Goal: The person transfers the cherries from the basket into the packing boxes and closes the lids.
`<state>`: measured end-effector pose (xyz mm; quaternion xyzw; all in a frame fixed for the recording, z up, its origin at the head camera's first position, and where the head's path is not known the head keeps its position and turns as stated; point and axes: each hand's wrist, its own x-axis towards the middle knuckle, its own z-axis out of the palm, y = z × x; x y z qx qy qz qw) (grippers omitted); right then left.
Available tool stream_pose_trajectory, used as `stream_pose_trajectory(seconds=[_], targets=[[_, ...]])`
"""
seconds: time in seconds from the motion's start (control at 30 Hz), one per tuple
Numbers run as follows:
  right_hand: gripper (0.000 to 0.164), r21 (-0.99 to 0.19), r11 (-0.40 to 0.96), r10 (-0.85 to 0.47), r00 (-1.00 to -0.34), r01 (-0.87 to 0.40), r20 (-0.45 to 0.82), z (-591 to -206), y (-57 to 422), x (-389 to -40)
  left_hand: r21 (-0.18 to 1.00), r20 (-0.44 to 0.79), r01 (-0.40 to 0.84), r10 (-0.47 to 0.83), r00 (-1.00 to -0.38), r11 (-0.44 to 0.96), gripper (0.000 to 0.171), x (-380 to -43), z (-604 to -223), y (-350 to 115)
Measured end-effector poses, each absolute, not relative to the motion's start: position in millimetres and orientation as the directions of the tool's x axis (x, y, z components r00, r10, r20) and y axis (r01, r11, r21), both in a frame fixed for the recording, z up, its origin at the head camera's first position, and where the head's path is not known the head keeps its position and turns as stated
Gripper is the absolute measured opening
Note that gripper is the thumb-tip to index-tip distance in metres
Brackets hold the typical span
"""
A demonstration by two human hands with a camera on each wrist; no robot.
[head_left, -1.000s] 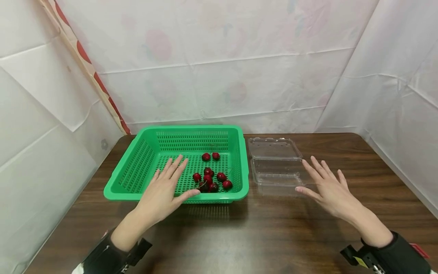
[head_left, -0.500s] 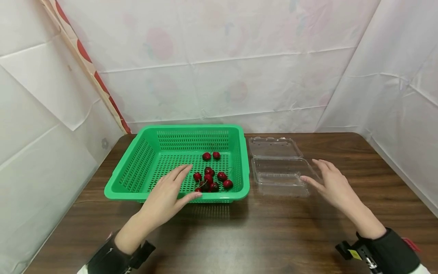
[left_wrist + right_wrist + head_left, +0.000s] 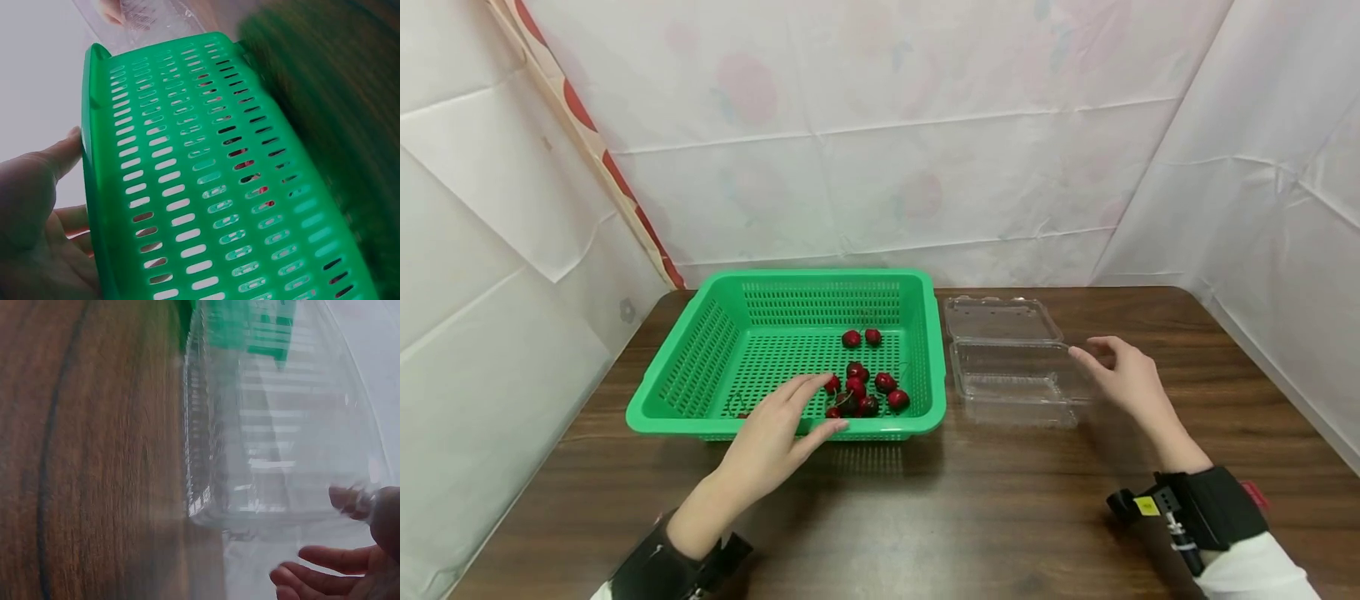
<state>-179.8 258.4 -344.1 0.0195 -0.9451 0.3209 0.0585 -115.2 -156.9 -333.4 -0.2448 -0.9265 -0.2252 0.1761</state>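
Dark red cherries (image 3: pixel 855 387) with stems lie in a green plastic basket (image 3: pixel 934 367), mostly toward its right half. My left hand (image 3: pixel 767 437) lies over the basket's front rim, its fingers reaching inside and its thumb along the rim. In the left wrist view, the thumb (image 3: pixel 65 150) meets the rim while the other fingers are partly hidden behind the slotted wall. A clear hinged clamshell box (image 3: pixel 1009 360) stands with its lid raised, right of the basket. My right hand (image 3: pixel 1129 383) is at the box's right edge, thumb at the rim, fingers (image 3: pixel 331 559) bent outside with a gap.
Both containers stand on a dark wood-grain table (image 3: pixel 925 517). White patterned sheeting (image 3: pixel 865 150) hangs behind and at both sides. A strip with red scallops (image 3: pixel 613 171) runs down the left corner.
My right hand has moved in to the box's edge, its fingers bending from spread. My left hand has shifted slightly right along the basket's front, its fingers drawing together. The containers stay put.
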Motion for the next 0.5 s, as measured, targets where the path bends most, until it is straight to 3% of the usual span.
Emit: stream_pose_trajectory(seconds=[0.17,0.5], targets=[[0.071,-0.648,0.762,0.004,-1.0,0.017,-0.021,-348.4,263.7,-187.2,0.341,0.448,0.54,0.371,-0.813,0.77,0.051,-113.8,-337.8,-157.5],[0.063,-0.659,0.752,-0.016,-0.999,0.014,-0.04,-352.3,266.3,-191.4,0.3,0.489,0.563,0.383,-0.784,0.77,0.043,-115.0,-344.5,-155.5]])
